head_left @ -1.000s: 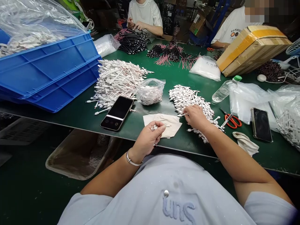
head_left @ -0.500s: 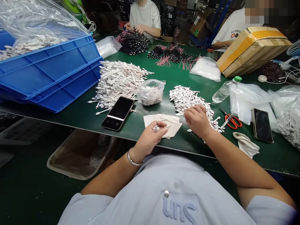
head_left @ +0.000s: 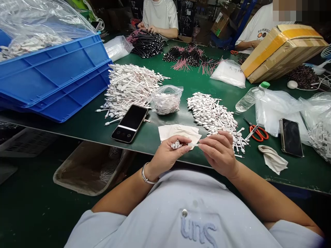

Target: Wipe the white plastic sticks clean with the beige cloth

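My left hand is closed round a small bunch of short white cables, whose blocky white ends show between thumb and fingers. One thin white cable spans the gap between the fingertips of both hands. My right hand pinches its right end with thumb and forefinger. Under and behind the hands lies a folded cream cloth near the table's front edge. A spread pile of similar white cables lies just beyond my right hand. A larger pile is farther left.
Left stand stacked blue crates; a phone and a clear bag of white parts lie nearby. Rightward are a water bottle, red-handled scissors, a second phone and a carton. Two people sit across the table.
My right hand has come from the right-hand pile down and left to my left hand, and now pinches a thin white cable. My left hand has barely moved.
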`<control>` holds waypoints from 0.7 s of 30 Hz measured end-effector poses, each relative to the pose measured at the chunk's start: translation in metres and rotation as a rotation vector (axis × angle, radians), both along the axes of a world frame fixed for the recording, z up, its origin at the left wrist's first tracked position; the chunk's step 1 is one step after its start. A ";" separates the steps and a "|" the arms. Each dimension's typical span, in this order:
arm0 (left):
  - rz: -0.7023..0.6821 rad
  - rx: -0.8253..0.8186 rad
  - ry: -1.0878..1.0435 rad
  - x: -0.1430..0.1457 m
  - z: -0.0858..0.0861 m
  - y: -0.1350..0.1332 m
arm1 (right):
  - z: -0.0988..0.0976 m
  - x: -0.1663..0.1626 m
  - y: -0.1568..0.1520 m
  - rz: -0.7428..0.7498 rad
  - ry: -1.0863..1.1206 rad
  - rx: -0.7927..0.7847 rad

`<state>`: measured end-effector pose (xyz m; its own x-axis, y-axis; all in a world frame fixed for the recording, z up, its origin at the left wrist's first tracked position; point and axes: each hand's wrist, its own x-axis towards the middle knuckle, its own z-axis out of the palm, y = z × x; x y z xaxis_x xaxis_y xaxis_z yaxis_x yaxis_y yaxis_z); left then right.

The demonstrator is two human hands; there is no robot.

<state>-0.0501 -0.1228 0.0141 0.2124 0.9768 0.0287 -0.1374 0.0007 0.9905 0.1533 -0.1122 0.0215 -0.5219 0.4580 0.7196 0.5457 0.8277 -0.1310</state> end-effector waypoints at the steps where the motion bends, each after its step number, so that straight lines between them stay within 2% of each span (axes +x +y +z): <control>1: 0.004 -0.016 -0.018 -0.001 -0.001 0.000 | 0.000 0.001 -0.001 -0.020 0.017 -0.019; 5: 0.012 -0.067 -0.072 -0.004 -0.006 -0.001 | 0.001 0.009 -0.002 -0.073 0.070 -0.063; 12: -0.001 -0.081 -0.013 -0.007 -0.002 -0.001 | 0.002 0.015 -0.004 -0.035 0.096 -0.132; 14: -0.014 -0.119 -0.026 -0.006 -0.002 -0.001 | 0.004 0.012 -0.006 -0.013 0.125 -0.208; 16: -0.025 -0.188 -0.075 -0.006 -0.003 -0.001 | 0.005 0.009 -0.007 0.018 0.197 -0.407; 19: -0.033 -0.310 -0.167 -0.004 -0.002 0.000 | 0.005 0.006 -0.008 0.076 0.334 -0.862; 21: -0.030 -0.369 -0.199 -0.004 0.000 0.000 | 0.003 0.005 -0.008 0.107 0.380 -1.096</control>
<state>-0.0536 -0.1228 0.0139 0.2663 0.9229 -0.2782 -0.3207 0.3570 0.8773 0.1586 -0.1205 0.0242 -0.4313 0.8983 0.0841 0.2514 0.2092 -0.9450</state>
